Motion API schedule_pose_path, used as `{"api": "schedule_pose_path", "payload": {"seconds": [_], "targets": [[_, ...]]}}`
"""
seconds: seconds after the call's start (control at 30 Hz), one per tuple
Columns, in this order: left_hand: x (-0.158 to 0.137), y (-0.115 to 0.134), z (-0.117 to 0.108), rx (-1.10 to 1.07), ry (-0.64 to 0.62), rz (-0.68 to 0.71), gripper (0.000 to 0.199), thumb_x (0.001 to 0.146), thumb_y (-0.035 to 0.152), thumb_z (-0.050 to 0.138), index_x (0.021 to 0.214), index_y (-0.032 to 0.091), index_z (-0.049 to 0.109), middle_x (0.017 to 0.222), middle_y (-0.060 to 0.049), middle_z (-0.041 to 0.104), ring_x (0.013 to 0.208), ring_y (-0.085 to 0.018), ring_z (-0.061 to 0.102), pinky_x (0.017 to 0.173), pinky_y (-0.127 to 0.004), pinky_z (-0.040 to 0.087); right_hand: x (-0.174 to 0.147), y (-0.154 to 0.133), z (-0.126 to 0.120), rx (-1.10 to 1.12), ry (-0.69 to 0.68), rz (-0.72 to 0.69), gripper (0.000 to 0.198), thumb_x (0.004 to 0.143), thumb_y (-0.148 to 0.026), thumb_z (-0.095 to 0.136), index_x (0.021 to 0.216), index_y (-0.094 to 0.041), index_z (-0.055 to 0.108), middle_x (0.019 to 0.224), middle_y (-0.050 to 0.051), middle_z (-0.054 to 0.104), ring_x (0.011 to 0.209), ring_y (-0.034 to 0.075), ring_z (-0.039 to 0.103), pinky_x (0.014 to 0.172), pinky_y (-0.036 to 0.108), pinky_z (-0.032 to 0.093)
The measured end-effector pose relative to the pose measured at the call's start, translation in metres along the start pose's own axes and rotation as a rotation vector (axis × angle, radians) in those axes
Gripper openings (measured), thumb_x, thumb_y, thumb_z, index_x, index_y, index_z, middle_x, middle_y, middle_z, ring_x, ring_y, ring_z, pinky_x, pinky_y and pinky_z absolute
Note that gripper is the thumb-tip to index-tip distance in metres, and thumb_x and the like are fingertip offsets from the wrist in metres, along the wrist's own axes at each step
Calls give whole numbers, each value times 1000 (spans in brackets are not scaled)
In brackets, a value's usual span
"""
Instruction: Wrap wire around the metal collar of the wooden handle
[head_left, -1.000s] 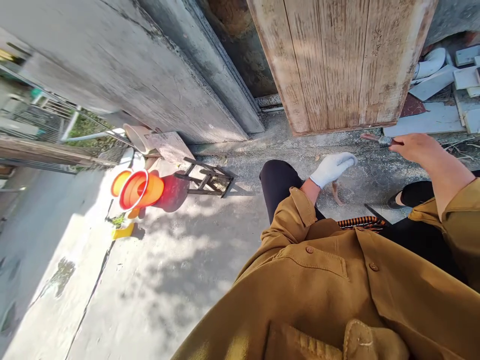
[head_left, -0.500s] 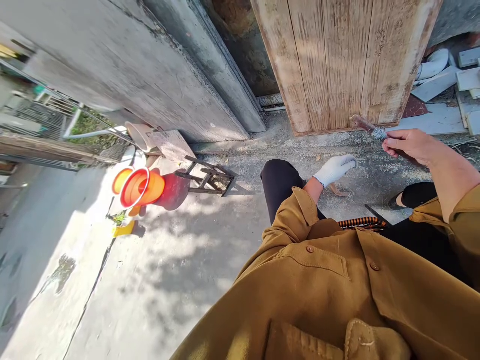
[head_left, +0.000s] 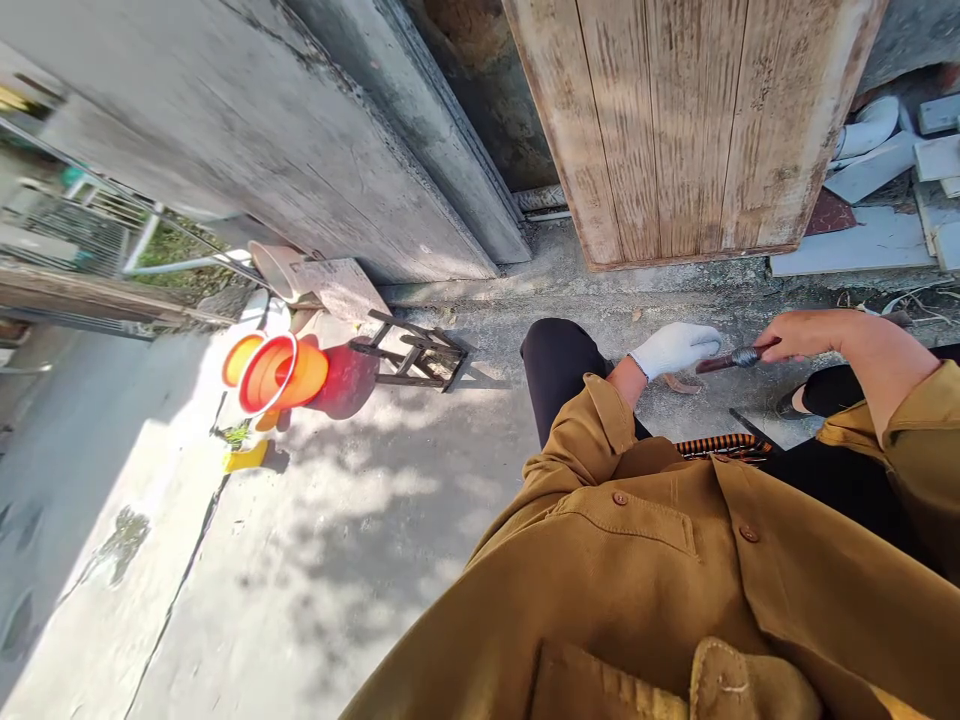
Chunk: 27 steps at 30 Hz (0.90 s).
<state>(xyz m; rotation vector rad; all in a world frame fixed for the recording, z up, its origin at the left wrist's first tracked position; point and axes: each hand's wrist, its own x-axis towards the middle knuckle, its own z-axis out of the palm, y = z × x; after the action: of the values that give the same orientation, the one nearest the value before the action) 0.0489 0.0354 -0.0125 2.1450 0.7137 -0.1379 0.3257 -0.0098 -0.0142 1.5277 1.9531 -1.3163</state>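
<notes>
One wire-bound tool (head_left: 739,358) sat in your bare right hand (head_left: 808,334), fingers wrapped around its handle, far end just beside your gloved left hand (head_left: 675,349), whose fingers were curled, any hold impossible to tell.

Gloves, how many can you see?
1: a white glove on the left hand. The right hand is bare, holding a wire-wrapped tool. No other shows, though some may be hidden.

You see a grey wall (head_left: 217,130) upper left, a wooden panel (head_left: 690,130) upper right, sun-dappled floor (head_left: 337,560) lower left.
</notes>
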Motion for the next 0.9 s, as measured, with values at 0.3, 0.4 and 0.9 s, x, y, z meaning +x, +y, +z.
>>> {"api": "schedule_pose_path", "payload": {"seconds": [0.3, 0.4, 0.9], "targets": [[4, -10, -1, -544, 194, 0, 36, 112, 40, 52, 113, 13, 75, 102, -6, 74, 80, -13, 59, 84, -28, 52, -30, -3, -17, 867, 562, -264, 60, 87, -79, 82, 95, -21, 69, 88, 6, 65, 76, 17, 52, 71, 33, 45], [0, -7, -1, -505, 118, 34, 36, 111, 43, 54, 111, 14, 76, 98, -4, 73, 76, -12, 56, 82, -28, 51, -13, 6, -15, 860, 725, -3, 51, 91, -70, 80, 102, -21, 71, 89, 7, 68, 75, 17, 53, 69, 32, 46], [4, -4, 9, -149, -18, 49, 29, 108, 28, 59, 119, 14, 82, 124, -7, 84, 117, -20, 74, 113, -30, 53, 2, -9, 12, 146, -235, 18, 37, 79, -57, 87, 88, -22, 81, 71, 3, 66, 65, 18, 56, 66, 35, 42]]}}
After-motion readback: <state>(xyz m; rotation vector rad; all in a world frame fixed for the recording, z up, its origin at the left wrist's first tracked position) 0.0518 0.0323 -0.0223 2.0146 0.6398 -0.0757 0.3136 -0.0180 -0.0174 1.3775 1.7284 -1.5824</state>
